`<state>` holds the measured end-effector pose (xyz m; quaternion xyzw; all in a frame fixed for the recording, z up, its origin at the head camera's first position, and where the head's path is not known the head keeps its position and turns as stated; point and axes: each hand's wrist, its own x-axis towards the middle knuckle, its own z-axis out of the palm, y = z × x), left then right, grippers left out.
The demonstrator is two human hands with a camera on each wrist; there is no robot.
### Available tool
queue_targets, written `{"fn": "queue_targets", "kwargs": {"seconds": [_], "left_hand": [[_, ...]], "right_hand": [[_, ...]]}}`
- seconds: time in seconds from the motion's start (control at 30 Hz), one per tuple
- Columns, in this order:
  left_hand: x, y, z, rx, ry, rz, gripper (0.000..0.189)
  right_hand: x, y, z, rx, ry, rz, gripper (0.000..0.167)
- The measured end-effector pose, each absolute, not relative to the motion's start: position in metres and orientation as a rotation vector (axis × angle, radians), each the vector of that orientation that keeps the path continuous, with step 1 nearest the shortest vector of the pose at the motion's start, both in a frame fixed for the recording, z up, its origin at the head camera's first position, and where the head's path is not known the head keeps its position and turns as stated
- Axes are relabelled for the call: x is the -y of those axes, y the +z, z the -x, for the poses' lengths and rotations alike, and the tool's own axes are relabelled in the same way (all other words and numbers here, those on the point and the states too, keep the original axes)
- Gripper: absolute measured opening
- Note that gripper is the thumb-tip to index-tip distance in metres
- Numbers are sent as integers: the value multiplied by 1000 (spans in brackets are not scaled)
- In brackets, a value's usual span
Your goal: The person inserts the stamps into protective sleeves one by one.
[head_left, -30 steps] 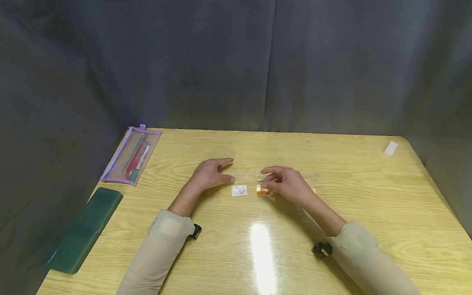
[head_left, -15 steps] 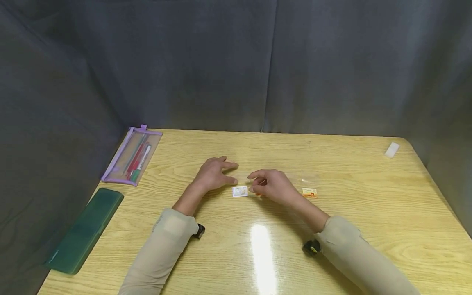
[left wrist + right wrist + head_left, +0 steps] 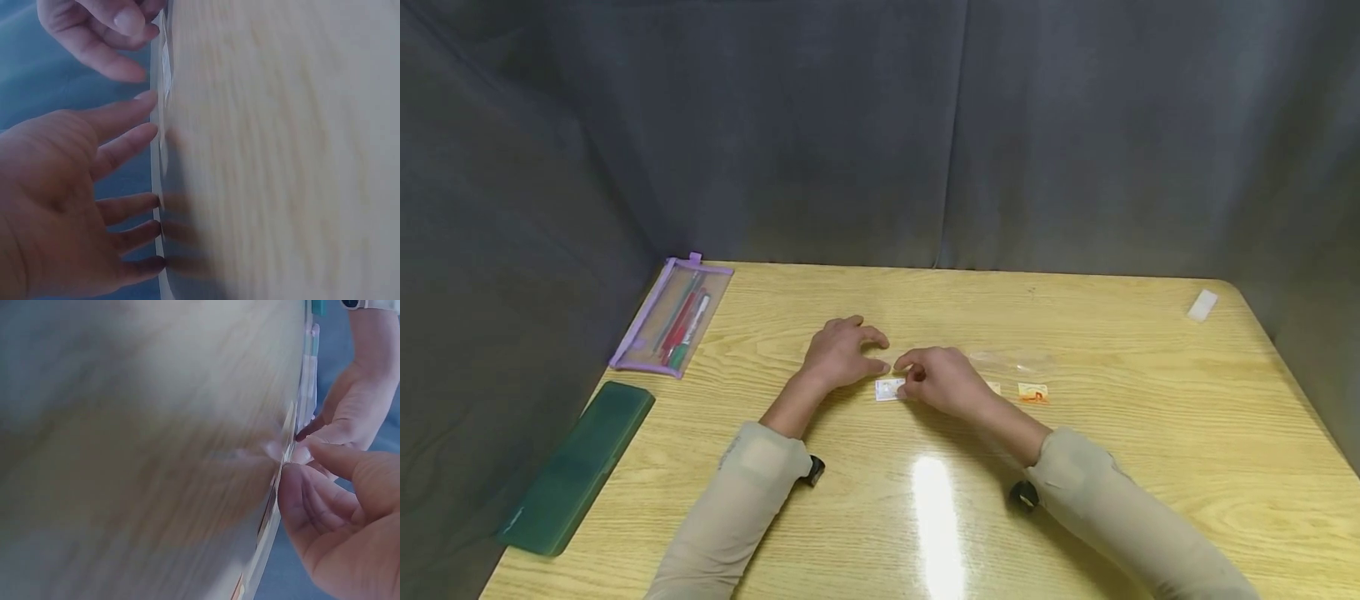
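Three small printed stamp-like pieces lie in a row on the wooden table. The leftmost, a pale stamp-like piece (image 3: 887,389), has the tips of my right hand (image 3: 943,379) over its right end. Behind that hand, a yellowish stamp-like piece (image 3: 994,388) shows only one edge. To the right lies an orange stamp-like piece (image 3: 1033,393). My right thumb and forefinger stand apart in the head view, the other fingers bent. My left hand (image 3: 837,357) is spread, with fingertips at the tabletop and thumb just above the pale piece. Clear plastic (image 3: 1011,362) lies behind the row.
At the left back is a purple-edged mesh pouch (image 3: 677,321) holding several pens. A dark green case (image 3: 576,471) sits nearer along the left edge. In the far right corner lies a white block (image 3: 1202,305). A dark curtain (image 3: 880,133) stands behind the table (image 3: 1112,500).
My right hand has moved left, from the middle piece to the pale one, uncovering the orange piece. My left hand has shifted slightly right and stays spread.
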<state>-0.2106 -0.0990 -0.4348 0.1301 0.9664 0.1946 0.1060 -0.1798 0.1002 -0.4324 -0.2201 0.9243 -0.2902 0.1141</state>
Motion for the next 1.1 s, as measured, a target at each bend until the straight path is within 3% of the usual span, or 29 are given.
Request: {"fn": "queue_targets", "kwargs": {"seconds": [0.43, 0.77, 0.9, 1.1], "left_hand": [[97, -434, 210, -2881, 522, -359, 29], [96, -434, 209, -2887, 533, -335, 17], [95, -434, 209, -2884, 543, -320, 12], [96, -432, 209, -2893, 629, -304, 7]], "right_hand": [[-88, -432, 180, -2770, -684, 692, 27], [-85, -434, 180, -2786, -681, 687, 3], [-87, -433, 179, -2795, -682, 706, 12], [-95, -430, 179, -2794, -724, 721, 9]]}}
